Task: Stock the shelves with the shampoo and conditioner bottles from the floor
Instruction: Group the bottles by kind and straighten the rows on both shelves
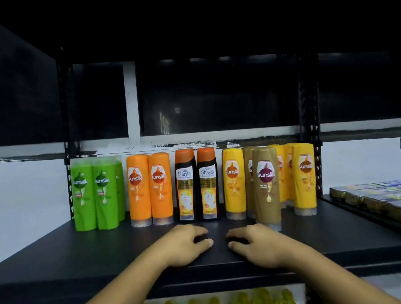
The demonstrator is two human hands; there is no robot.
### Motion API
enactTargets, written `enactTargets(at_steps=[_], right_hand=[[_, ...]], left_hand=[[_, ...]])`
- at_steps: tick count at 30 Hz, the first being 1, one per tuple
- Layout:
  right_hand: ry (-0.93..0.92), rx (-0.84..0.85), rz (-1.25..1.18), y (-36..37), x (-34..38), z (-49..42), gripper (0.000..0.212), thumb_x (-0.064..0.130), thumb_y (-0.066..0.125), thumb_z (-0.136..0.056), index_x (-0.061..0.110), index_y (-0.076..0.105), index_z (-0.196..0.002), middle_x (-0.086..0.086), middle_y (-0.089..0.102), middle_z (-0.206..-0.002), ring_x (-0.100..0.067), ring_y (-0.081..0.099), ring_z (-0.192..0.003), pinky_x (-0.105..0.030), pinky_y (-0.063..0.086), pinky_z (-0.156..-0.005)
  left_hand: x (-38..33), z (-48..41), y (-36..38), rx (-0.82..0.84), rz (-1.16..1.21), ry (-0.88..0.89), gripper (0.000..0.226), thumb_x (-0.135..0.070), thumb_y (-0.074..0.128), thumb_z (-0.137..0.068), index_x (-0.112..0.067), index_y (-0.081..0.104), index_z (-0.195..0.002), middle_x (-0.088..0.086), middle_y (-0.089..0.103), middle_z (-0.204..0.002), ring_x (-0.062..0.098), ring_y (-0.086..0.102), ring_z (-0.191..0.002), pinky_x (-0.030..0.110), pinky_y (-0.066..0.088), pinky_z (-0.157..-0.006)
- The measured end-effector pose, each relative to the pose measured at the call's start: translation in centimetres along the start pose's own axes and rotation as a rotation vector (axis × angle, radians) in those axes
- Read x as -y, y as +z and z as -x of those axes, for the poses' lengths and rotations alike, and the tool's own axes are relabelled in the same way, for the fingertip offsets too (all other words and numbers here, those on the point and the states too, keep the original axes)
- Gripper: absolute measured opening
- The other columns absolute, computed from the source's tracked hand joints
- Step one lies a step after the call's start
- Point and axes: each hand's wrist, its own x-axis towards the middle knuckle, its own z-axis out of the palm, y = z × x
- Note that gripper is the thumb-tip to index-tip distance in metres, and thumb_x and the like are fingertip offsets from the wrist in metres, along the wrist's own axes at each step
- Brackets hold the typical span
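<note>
1. Two hands rest on the dark shelf board [82, 252]. The left hand [185, 245] and right hand [255, 246] lie side by side at about 6 o'clock in the view. Their fingers are loosely curled, the tips touch the board, and neither grips anything.
2. One brown bottle [267, 187] stands forward of the row, its base just beside the right hand at that hand's 1 o'clock. It appears to be the piece being placed.
3. Behind it the row runs from 10 o'clock to 2 o'clock: green bottles [95, 193], orange bottles [149, 189], black bottles [196, 185] and yellow bottles [303, 177].
4. To do this step well, I would take the brown bottle low on its body with the right hand. Slide it back toward 12 o'clock rather than lifting it, until its front lines up with its neighbours.
5. Keep the push slow. The bottles behind it, toward 12 o'clock, stand very close, and a bump could topple them.
6. The brown bottle is upright, with its long axis vertical. It stands on its pale cap, rounded end up, and its label faces the viewer at 6 o'clock. Keep the label facing that way.
7. The floor stock is out of view, so I cannot tell how many bottles remain.
</note>
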Motion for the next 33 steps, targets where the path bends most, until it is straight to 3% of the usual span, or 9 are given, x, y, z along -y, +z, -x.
enactTargets(at_steps=[5, 8, 12, 15, 19, 23, 28, 31, 33], right_hand=[[0.059, -0.056, 0.055, -2.4, -2.3, 4.3, 0.037, 0.055, 0.053, -0.097, 0.032, 0.069, -0.121, 0.015, 0.069, -0.117, -0.003, 0.061, -0.106, -0.026, 0.051, -0.093], [0.182, -0.306, -0.023, -3.4, -4.5, 4.4, 0.031, 0.056, 0.063, -0.091, 0.026, 0.068, -0.092, 0.008, 0.069, -0.088, -0.006, 0.063, -0.082, -0.031, 0.054, -0.074], [0.306, -0.651, -0.420, -3.2, -5.9, 2.4, 0.054, 0.057, 0.082, -0.072, 0.026, 0.048, -0.099, 0.006, 0.061, -0.100, -0.011, 0.061, -0.090, -0.032, 0.055, -0.072], [0.325, -0.604, -0.609, -2.2, -6.7, 0.7, 0.074, 0.055, 0.087, -0.067, 0.031, 0.037, -0.116, 0.007, 0.054, -0.120, -0.013, 0.056, -0.108, -0.033, 0.054, -0.088], [0.329, -0.490, -0.594, -1.9, -7.8, 0.2, 0.069, 0.040, 0.080, -0.083, 0.030, 0.035, -0.134, 0.005, 0.056, -0.133, -0.019, 0.055, -0.123, -0.037, 0.050, -0.102], [0.312, -0.481, -0.600, -1.8, -8.4, -0.2, 0.064, 0.032, 0.077, -0.088, 0.030, 0.037, -0.138, 0.006, 0.055, -0.136, -0.019, 0.053, -0.126, -0.037, 0.048, -0.104], [0.316, -0.496, -0.640, -1.7, -8.7, -0.8, 0.064, 0.030, 0.076, -0.089, 0.030, 0.037, -0.139, 0.009, 0.057, -0.129, -0.018, 0.055, -0.122, -0.037, 0.050, -0.102], [0.311, -0.504, -0.649, -1.5, -8.9, -0.8, 0.064, 0.031, 0.078, -0.087, 0.031, 0.039, -0.138, 0.009, 0.057, -0.129, -0.018, 0.056, -0.121, -0.038, 0.052, -0.102], [0.305, -0.507, -0.661, -1.5, -8.9, -0.8, 0.062, 0.030, 0.078, -0.088, 0.031, 0.040, -0.137, 0.012, 0.058, -0.123, -0.016, 0.057, -0.118, -0.035, 0.052, -0.099]], left_hand=[[-4.2, 1.5, 1.8, 0.002, 0.004, 0.141, 0.052, -0.051, 0.041, -0.106, -0.030, 0.045, -0.154, -0.006, 0.039, -0.162, 0.009, 0.031, -0.151, 0.030, 0.024, -0.124], [-6.0, 0.8, 2.0, 0.010, 0.014, 0.163, 0.048, -0.051, 0.050, -0.103, -0.033, 0.055, -0.147, -0.010, 0.055, -0.149, 0.010, 0.050, -0.136, 0.033, 0.039, -0.116], [-7.5, -2.0, 1.4, -0.165, 0.014, 0.086, 0.045, -0.055, 0.056, -0.099, -0.032, 0.060, -0.137, -0.004, 0.065, -0.130, 0.014, 0.059, -0.115, 0.032, 0.050, -0.098], [-7.1, -4.4, 1.2, -0.325, 0.095, 0.005, 0.044, -0.049, 0.058, -0.099, -0.029, 0.056, -0.139, -0.001, 0.065, -0.129, 0.018, 0.060, -0.115, 0.035, 0.052, -0.097], [-6.1, -6.4, 1.6, -0.417, 0.227, -0.042, 0.049, -0.042, 0.063, -0.099, -0.025, 0.052, -0.143, 0.004, 0.062, -0.138, 0.022, 0.059, -0.124, 0.033, 0.050, -0.098], [-6.2, -8.1, 1.8, -0.427, 0.263, -0.031, 0.059, -0.040, 0.067, -0.096, -0.023, 0.044, -0.148, 0.005, 0.055, -0.146, 0.022, 0.053, -0.133, 0.033, 0.047, -0.103], [-7.4, -10.0, 1.4, -0.456, 0.316, 0.016, 0.068, -0.035, 0.071, -0.095, -0.023, 0.037, -0.152, -0.001, 0.055, -0.144, 0.020, 0.053, -0.132, 0.024, 0.038, -0.094], [-7.8, -11.0, 1.7, -0.443, 0.375, 0.007, 0.076, -0.038, 0.074, -0.091, -0.029, 0.030, -0.153, -0.004, 0.060, -0.138, 0.022, 0.062, -0.121, 0.029, 0.049, -0.097], [-7.6, -11.9, 1.9, -0.438, 0.421, -0.014, 0.075, -0.043, 0.077, -0.086, -0.037, 0.030, -0.143, -0.004, 0.065, -0.128, 0.023, 0.070, -0.102, 0.041, 0.061, -0.087]])
